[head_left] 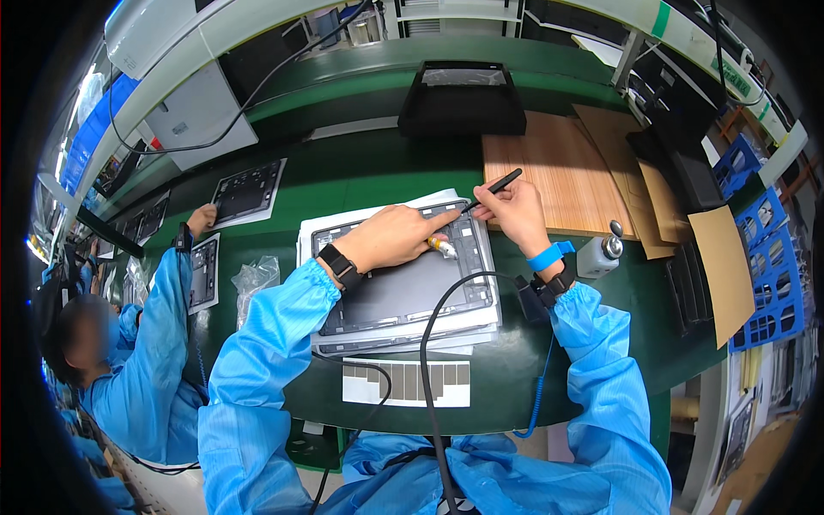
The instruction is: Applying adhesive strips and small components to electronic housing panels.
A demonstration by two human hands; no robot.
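My right hand (518, 216) pinches a slim black pen-shaped tool (503, 182), its lower end at the upper right corner of a flat dark grey device panel (386, 287). My left hand (390, 239) rests over the panel, index finger stretched toward that corner and the other fingers curled. From under the curled fingers pokes a small crumpled thing, yellow and silvery white (444, 248); what it is I cannot make out. White sheets (487, 330) lie beneath the panel. Nearer to me is a white card with grey-brown strips (406, 384).
A bottle with a metal pump top (598, 256) stands right of my right wrist, beside a wooden board (549, 172). Behind sits a black tray (462, 99). A black cable (427, 343) crosses before me. At left, a co-worker's hand (202, 220) touches another panel (247, 190).
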